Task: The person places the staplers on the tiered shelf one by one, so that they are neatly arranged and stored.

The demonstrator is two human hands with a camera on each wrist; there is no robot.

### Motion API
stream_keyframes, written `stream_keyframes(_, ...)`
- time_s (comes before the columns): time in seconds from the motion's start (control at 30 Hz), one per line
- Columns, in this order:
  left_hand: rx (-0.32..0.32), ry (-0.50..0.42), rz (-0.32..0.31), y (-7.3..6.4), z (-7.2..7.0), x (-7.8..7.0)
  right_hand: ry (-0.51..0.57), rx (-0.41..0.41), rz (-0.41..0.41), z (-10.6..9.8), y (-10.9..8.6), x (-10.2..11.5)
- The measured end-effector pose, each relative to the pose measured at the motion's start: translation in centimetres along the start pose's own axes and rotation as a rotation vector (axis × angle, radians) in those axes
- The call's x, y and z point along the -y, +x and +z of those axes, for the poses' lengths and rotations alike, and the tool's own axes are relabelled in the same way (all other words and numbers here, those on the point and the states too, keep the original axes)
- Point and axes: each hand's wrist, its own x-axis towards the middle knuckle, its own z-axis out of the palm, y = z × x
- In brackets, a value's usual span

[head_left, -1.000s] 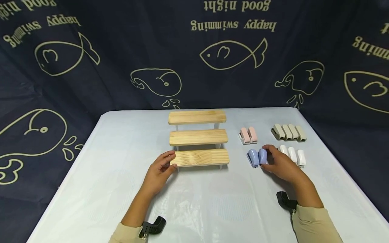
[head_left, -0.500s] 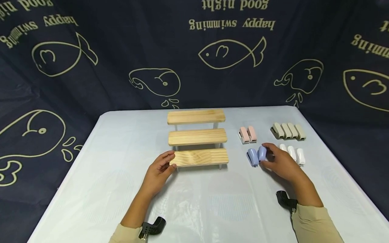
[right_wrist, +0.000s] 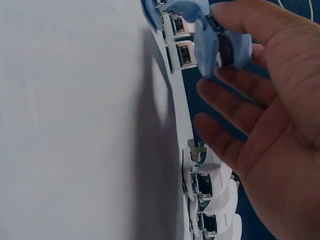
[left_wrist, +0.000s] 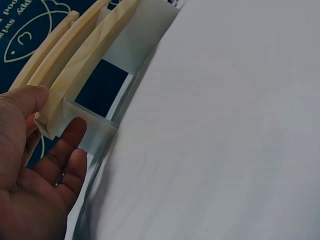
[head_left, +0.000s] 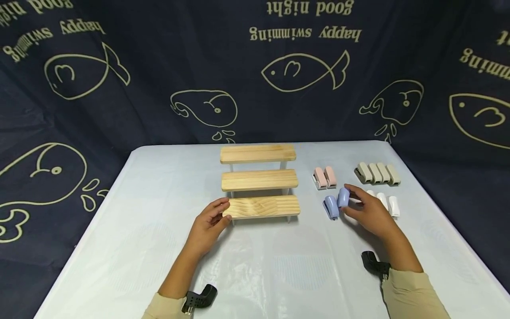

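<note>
A three-tier wooden display stand (head_left: 260, 181) with translucent legs stands mid-table. My left hand (head_left: 208, 226) holds the left end of its lowest board (left_wrist: 57, 102); in the left wrist view the other fingers hang loosely curled beside the leg. My right hand (head_left: 370, 214) pinches a small blue stapler (head_left: 343, 197) between thumb and fingertips, raised slightly above the table. That stapler looks tilted in the right wrist view, its far side partly covered by fingers. Just left of it, a second blue stapler (head_left: 330, 207) lies on the table.
Two pink staplers (head_left: 324, 177) lie behind the blue ones. Several beige staplers (head_left: 377, 173) form a row at the back right. White staplers (head_left: 393, 207) sit behind my right hand, partly hidden by it. A dark printed cloth (head_left: 255, 115) hangs behind the white table (head_left: 159, 266).
My right hand has lifted the blue stapler slightly off the table, away from the other blue one. The left hand stays at the stand's end.
</note>
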Motion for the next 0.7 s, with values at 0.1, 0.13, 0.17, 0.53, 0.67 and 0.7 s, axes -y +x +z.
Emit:
stream_keyframes(0.1, -0.002, 0.01, 0.007, 0.0, 0.0, 0.2, 0.013, -0.014, -0.003, 0.1, 0.0, 0.1)
stream_keyframes(0.13, -0.004, 0.013, 0.012, 0.1, 0.0, 0.3, 0.025, -0.019, -0.005, 0.1, 0.0, 0.2)
stream_keyframes(0.17, -0.006, 0.013, 0.016, 0.1, 0.1, 0.7, 0.033, -0.022, -0.007, 0.1, 0.1, 0.3)
stream_keyframes(0.53, -0.007, -0.013, 0.045, 0.8, 0.3, 4.2, 0.157, -0.02, -0.039, 0.3, 1.0, 2.1)
stream_keyframes(0.67, -0.003, -0.03, 0.047, 0.7, 0.3, 4.3, 0.16, -0.02, -0.056, 0.5, 1.4, 3.1)
stream_keyframes(0.7, -0.001, -0.033, 0.048, 0.7, 0.3, 4.2, 0.155, -0.023, -0.057, 0.6, 1.5, 3.3)
